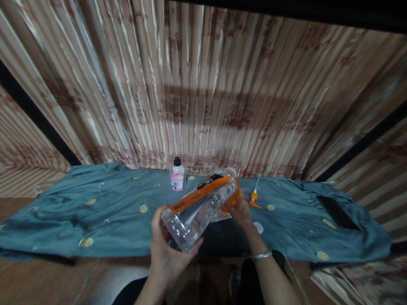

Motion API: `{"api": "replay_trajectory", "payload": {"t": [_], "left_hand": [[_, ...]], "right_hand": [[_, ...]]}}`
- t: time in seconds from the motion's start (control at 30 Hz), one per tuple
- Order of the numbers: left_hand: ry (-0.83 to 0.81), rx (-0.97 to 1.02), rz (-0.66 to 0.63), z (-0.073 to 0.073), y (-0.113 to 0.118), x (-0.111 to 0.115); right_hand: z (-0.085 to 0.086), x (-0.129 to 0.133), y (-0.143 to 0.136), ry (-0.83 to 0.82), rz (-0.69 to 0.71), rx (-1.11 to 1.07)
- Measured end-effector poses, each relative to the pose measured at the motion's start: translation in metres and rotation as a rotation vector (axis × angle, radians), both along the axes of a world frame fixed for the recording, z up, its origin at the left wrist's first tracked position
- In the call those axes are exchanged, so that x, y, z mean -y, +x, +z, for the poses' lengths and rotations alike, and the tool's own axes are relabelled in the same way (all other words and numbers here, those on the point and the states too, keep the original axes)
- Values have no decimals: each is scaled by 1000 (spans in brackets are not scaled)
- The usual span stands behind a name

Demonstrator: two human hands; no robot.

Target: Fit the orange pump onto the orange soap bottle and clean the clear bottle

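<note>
A large clear bottle (200,207) with an orange and black label is tilted, its open neck toward the upper right. My left hand (168,245) is wrapped round its base. Beyond the neck, my right hand (240,209) is closed on an orange container (233,201), mostly hidden behind the bottle. An orange pump head (253,197) with a clear tube lies on the cloth to the right. Near my right wrist is a white round cap (258,228).
A small clear bottle (177,176) with a pink label and black cap stands at the back. A dark phone-like slab (338,212) lies at the right on the green patterned cloth (121,212). Striped curtains hang behind, between black bars.
</note>
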State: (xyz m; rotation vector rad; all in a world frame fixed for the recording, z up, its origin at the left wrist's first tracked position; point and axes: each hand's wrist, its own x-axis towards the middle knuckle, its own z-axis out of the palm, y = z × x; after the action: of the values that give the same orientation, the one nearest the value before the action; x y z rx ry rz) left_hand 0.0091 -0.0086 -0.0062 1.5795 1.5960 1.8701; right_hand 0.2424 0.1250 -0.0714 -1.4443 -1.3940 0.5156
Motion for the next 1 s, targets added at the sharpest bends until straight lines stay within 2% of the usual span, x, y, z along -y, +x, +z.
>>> {"api": "replay_trajectory", "payload": {"t": [0.67,1.0], "left_hand": [[19,10,-27,4,1,1],[13,31,-18,1,2,1]], "right_hand": [[-2,-1,1,-22,-5,24],[4,0,0,-46,13,17]]}}
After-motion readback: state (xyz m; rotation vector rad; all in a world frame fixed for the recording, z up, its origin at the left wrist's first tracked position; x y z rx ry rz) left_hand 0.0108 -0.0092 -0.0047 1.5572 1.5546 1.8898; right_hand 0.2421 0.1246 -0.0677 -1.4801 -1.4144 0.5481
